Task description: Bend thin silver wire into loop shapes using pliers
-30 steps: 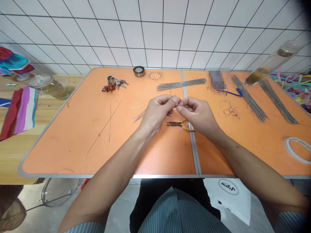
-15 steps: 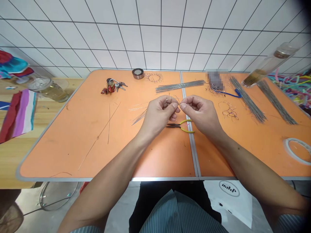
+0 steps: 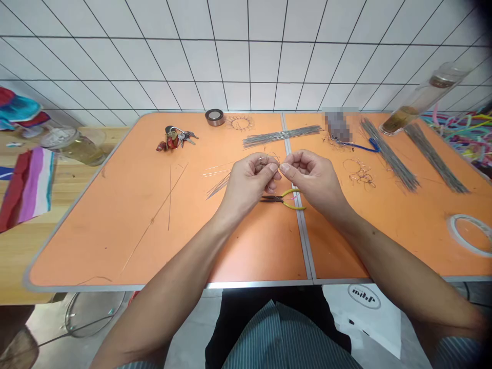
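- Thin wire (image 3: 273, 155): between my hands, just beyond the pliers (image 3: 289, 206).
- My left hand (image 3: 251, 179): fingertips pinching it.
- My right hand (image 3: 317, 177): thumb and finger closed on its end.
- Keys (image 3: 186, 137): on my bench (image 3: 249, 256), left of the pliers.

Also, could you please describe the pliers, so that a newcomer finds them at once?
On the orange table, look for the metal seam running from the back edge to the front. Just below the two hands, the pliers lie across its left side. Unlike the grey wire bundles nearby, they have yellow handles and dark jaws.
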{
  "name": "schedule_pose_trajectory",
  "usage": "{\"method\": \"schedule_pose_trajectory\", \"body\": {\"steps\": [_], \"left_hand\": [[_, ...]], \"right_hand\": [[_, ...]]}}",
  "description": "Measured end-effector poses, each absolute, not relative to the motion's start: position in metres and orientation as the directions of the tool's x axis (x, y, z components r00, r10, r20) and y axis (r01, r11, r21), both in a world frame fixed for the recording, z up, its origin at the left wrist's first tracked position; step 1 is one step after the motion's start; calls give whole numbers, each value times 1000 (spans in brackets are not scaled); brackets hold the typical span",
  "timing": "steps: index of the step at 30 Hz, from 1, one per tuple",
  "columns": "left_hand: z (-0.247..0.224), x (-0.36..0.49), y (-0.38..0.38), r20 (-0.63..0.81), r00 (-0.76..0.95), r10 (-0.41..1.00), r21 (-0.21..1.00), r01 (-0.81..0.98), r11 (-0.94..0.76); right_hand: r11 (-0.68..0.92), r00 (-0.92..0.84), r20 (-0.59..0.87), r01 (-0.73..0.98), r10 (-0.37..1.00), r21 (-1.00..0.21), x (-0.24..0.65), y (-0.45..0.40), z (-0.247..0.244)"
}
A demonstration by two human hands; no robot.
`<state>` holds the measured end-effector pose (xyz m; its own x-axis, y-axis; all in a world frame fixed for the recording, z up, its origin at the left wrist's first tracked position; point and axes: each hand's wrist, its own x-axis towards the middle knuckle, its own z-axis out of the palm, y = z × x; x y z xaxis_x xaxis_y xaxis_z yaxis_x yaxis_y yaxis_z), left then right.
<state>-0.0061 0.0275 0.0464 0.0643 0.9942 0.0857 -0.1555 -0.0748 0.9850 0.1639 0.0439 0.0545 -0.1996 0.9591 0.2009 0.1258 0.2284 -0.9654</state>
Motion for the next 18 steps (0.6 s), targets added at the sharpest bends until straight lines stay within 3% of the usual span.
{"method": "schedule_pose_trajectory", "body": {"steps": [10,18], "left_hand": [[46,-6,28,62,57,996,989,-137,-53],[45,-6,27,30,81,996,994,-104,-22]], "right_hand": [[212,-187,186,134,965,-968,168,46,49],[283,-151,256,203,955,-937,163,42,45]]}}
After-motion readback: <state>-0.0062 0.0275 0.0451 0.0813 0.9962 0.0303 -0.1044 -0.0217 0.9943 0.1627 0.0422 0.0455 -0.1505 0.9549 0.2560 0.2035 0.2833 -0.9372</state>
